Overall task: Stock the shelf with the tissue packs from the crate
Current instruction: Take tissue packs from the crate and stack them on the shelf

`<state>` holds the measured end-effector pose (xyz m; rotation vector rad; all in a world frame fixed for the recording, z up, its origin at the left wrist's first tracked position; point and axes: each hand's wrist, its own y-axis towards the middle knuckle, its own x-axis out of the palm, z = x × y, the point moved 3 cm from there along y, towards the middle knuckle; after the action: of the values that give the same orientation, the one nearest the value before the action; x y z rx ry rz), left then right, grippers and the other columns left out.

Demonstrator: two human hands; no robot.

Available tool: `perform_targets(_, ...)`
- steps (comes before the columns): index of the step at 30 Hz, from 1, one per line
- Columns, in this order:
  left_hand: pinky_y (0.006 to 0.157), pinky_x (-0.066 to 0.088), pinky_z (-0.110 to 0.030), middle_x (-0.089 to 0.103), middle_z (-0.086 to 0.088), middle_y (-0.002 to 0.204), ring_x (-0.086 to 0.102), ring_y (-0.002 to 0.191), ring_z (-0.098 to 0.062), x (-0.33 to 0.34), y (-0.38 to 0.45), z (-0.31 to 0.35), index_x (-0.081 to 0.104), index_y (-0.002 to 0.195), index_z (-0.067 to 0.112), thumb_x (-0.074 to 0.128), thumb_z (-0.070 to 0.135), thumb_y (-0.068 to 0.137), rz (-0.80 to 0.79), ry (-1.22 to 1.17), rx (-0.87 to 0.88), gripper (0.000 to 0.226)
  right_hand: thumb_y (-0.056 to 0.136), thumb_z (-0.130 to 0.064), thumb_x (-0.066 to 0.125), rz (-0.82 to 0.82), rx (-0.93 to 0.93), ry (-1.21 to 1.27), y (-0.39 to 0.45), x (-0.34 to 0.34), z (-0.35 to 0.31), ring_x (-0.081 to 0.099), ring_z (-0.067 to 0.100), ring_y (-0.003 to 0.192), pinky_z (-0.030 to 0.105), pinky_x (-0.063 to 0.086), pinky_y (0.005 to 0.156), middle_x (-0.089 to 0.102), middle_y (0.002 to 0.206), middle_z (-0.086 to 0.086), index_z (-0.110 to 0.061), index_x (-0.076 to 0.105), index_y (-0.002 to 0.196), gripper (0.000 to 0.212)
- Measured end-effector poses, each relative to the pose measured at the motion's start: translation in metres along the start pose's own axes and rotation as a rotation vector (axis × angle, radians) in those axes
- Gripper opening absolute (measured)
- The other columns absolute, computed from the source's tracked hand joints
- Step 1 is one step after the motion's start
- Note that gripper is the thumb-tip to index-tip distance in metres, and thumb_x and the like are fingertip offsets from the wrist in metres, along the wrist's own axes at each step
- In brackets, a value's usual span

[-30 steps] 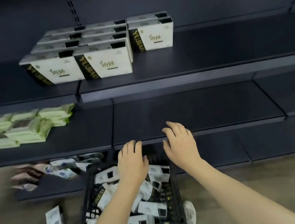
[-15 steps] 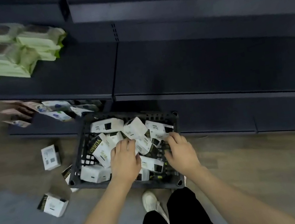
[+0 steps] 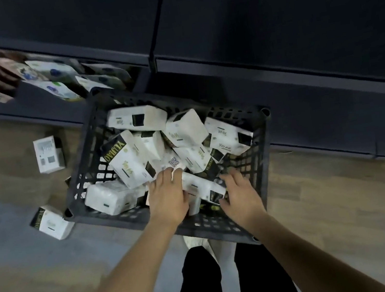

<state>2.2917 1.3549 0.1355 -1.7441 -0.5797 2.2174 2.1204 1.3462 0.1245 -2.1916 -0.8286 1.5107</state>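
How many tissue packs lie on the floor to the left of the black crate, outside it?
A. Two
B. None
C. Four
A: one tissue pack lies on the wood floor near the crate's far left corner, and a second pack lies by its near left corner; no other is seen there.

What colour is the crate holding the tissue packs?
Black crate, with lattice walls; seen in the head view.

Both hands, left and right, gripped one tissue pack inside the black crate.
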Motion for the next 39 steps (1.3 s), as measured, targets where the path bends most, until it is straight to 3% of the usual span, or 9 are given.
perform_targets(10, 0.109, 0.021, -0.034, 0.025, -0.005, 0.148, 0.022, 0.137, -0.023, 0.091, 0.043, -0.021, 0.020, 0.145, 0.017, 0.054, 0.044, 0.090, -0.178, 0.061, -0.015, 0.071, 0.089, -0.023, 0.060, -0.115, 0.046, -0.028, 0.044, 0.071, 0.036, 0.022, 0.023, 0.137, 0.029, 0.023, 0.109, 0.018, 0.151, 0.007, -0.014, 0.027, 0.144, 0.064)
perform_targets(16, 0.111, 0.018, -0.050, 0.015, -0.006, 0.152, 0.013, 0.140, -0.034, 0.131, 0.056, -0.021, 0.012, 0.146, 0.024, 0.059, 0.070, 0.072, -0.386, 0.151, -0.067, 0.099, 0.085, -0.016, 0.061, -0.074, 0.079, -0.003, 0.062, 0.091, 0.049, 0.028, 0.020, 0.133, 0.032, 0.029, 0.107, 0.026, 0.145, 0.001, -0.016, 0.034, 0.138, 0.060)
perform_targets(21, 0.106, 0.025, -0.060, 0.014, -0.009, 0.152, 0.012, 0.139, -0.040, 0.142, 0.059, -0.030, 0.004, 0.147, 0.029, 0.061, 0.072, 0.069, -0.512, 0.172, -0.178, 0.106, 0.086, -0.017, 0.060, -0.086, 0.084, 0.003, 0.065, 0.100, 0.052, 0.028, 0.019, 0.132, 0.030, 0.025, 0.108, 0.027, 0.144, -0.002, -0.018, 0.036, 0.137, 0.056)
perform_targets(26, 0.104, 0.031, -0.058, 0.017, -0.007, 0.148, 0.016, 0.137, -0.038, 0.146, 0.058, -0.029, -0.001, 0.148, 0.025, 0.073, 0.063, 0.065, -0.588, 0.122, -0.179, 0.117, 0.087, -0.015, 0.058, -0.113, 0.068, -0.029, 0.063, 0.104, 0.047, 0.027, 0.020, 0.134, 0.028, 0.026, 0.107, 0.025, 0.145, 0.001, -0.017, 0.032, 0.140, 0.059)
perform_targets(33, 0.100, 0.039, -0.052, 0.019, -0.019, 0.145, 0.019, 0.135, -0.041, 0.150, 0.059, -0.017, 0.003, 0.148, 0.017, 0.068, 0.043, 0.080, -0.579, 0.152, -0.119, 0.097, 0.086, -0.019, 0.060, -0.157, 0.038, -0.073, 0.063, 0.106, 0.038, 0.031, 0.023, 0.129, 0.032, 0.035, 0.105, 0.021, 0.147, 0.006, -0.015, 0.028, 0.141, 0.064)
perform_targets(37, 0.108, 0.027, -0.057, 0.004, -0.027, 0.152, 0.009, 0.139, -0.045, 0.153, 0.061, -0.011, -0.001, 0.148, 0.014, 0.062, 0.040, 0.086, -0.592, 0.277, -0.063, 0.093, 0.087, -0.018, 0.060, -0.152, 0.033, -0.065, 0.068, 0.107, 0.039, 0.033, 0.022, 0.129, 0.028, 0.034, 0.103, 0.021, 0.147, 0.006, -0.015, 0.028, 0.140, 0.062)
perform_targets(39, 0.111, 0.019, -0.057, 0.002, -0.025, 0.153, 0.005, 0.141, -0.042, 0.152, 0.066, -0.010, 0.005, 0.147, 0.013, 0.054, 0.047, 0.089, -0.529, 0.294, 0.000, 0.083, 0.088, -0.017, 0.060, -0.157, 0.038, -0.063, 0.071, 0.108, 0.040, 0.034, 0.020, 0.129, 0.027, 0.035, 0.102, 0.020, 0.147, 0.005, -0.015, 0.028, 0.140, 0.061)
